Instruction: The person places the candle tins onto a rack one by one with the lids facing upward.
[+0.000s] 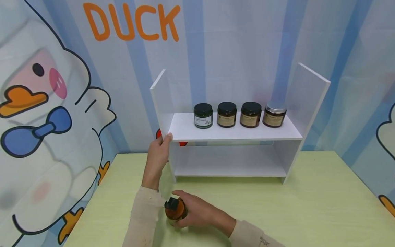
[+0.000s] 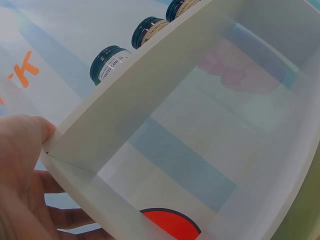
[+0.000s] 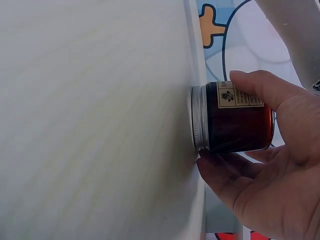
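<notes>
My left hand (image 1: 158, 156) grips the left side panel of a white shelf unit (image 1: 229, 161). In the left wrist view, the thumb rests by the middle board's corner and the fingers go behind the panel. In front of the shelf's left side, my right hand (image 1: 199, 211) holds an amber glass jar (image 3: 237, 127), thumb on one side and fingers on the other. The right wrist view shows its silver lid (image 3: 199, 118) beside the pale tabletop. The head view shows a black piece (image 1: 171, 203) on the jar's upper side; what it is, I cannot tell.
Along the middle board stand a white-labelled jar (image 1: 203, 116), two black-lidded jars (image 1: 226, 115) (image 1: 250, 115) with tan labels, and a silver-lidded jar (image 1: 274, 115). The shelf stands on a yellow-green table (image 1: 327, 206). A duck-printed curtain (image 1: 240, 44) hangs behind.
</notes>
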Motion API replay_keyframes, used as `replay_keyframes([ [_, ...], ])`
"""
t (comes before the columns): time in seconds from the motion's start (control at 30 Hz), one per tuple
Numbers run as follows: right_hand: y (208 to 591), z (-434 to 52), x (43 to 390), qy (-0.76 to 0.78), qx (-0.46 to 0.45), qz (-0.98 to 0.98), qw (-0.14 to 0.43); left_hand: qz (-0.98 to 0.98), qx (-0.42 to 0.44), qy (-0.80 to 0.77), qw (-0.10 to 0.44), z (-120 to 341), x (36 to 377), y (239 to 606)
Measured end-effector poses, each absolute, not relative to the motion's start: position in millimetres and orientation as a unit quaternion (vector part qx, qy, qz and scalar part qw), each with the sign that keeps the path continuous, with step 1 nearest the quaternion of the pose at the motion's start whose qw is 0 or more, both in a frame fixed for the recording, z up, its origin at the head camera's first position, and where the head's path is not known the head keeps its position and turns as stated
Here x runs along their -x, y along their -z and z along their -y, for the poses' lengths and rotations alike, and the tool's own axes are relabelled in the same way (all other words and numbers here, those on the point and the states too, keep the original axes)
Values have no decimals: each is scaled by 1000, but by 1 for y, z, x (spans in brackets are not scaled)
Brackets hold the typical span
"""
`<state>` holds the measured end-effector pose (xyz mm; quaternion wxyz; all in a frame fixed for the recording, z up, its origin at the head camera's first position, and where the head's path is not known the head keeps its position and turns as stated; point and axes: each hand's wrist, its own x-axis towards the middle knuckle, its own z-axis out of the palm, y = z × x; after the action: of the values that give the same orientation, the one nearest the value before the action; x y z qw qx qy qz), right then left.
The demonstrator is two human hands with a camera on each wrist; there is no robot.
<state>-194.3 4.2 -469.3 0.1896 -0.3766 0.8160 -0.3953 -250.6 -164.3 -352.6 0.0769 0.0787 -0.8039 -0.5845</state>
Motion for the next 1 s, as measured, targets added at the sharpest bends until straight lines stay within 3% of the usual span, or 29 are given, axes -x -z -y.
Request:
replay_keyframes([
  [0.23,472,-5,194,412,416,-793,167,801,-81,589,71,164,251,352],
  [1.0,457,-25,187,341,378,-851,130,802,-87,587,68,164,250,353],
])
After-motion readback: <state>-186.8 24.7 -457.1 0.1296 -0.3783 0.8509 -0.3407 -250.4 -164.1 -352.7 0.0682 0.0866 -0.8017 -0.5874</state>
